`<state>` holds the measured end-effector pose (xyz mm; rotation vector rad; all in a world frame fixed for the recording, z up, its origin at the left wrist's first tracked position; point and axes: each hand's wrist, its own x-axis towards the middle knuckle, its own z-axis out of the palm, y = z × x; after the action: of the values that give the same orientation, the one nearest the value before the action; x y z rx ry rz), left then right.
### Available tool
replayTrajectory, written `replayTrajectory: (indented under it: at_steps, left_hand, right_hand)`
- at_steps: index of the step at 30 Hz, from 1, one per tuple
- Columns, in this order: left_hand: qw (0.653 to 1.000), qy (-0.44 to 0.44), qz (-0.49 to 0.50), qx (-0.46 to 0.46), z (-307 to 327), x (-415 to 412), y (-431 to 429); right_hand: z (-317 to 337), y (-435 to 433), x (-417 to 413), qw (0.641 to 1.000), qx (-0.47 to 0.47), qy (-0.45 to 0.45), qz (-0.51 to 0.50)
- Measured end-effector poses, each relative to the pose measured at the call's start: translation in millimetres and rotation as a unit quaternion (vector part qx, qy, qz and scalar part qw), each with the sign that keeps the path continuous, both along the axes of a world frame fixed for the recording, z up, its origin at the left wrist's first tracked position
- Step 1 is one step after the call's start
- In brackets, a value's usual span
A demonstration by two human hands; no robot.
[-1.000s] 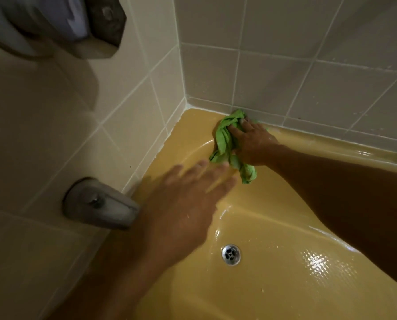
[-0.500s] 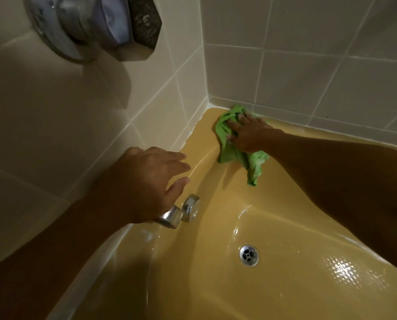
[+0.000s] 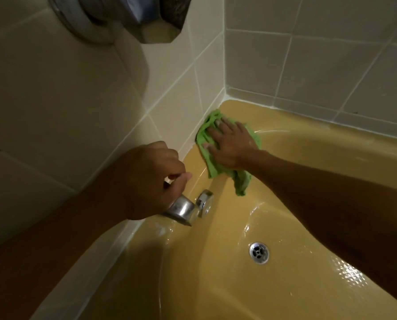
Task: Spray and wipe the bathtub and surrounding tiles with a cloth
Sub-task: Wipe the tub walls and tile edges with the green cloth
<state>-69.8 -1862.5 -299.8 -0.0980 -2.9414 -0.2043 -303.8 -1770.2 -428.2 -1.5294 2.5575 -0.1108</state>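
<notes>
A person's left hand (image 3: 151,179) curls its fingers over the chrome spout (image 3: 181,207) above the yellow bathtub (image 3: 227,292), while beyond it the right hand (image 3: 232,144), fingers spread flat, presses a green cloth (image 3: 240,184) onto the rim beside the wall tiles (image 3: 170,100).

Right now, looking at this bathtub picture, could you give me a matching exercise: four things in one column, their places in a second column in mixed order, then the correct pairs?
Things
1. green cloth
2. drain
3. chrome spout
4. wall valve knob

Places
A. in the bathtub floor
B. high on the tiled wall
C. under the flat right hand, on the tub rim
D. under the left hand, which holds it

Pairs: 1-C, 2-A, 3-D, 4-B
</notes>
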Motion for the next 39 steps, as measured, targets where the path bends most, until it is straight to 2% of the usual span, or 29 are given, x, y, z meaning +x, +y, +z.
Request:
replayTrajectory:
  at_steps: [4, 9, 11, 17, 25, 39]
  left_hand:
    - [1.0, 0.022, -0.018, 0.002, -3, 1, 1]
    - [0.999, 0.034, -0.016, -0.004, 0, 4, 2]
    - [0.999, 0.028, -0.018, -0.005, -1, 4, 0]
    - [1.0, 0.016, -0.005, 0.001, 4, 3, 3]
    - [1.0, 0.009, 0.001, -0.02, 3, 7, 5]
    - [0.999, 0.022, 0.001, -0.025, -1, 6, 3]
  right_hand:
    - [-7, 28, 6, 0.998, -0.016, -0.002, 0.067]
    - [-5, 3, 0, 0.999, -0.014, -0.018, -0.045]
    - [-3, -2, 10, 0.998, -0.015, -0.027, -0.056]
    - [-8, 34, 82, 0.992, -0.015, -0.038, 0.121]
    - [-6, 26, 82, 0.995, -0.027, -0.061, 0.071]
    - [-1, 33, 108, 0.993, -0.012, -0.049, 0.104]
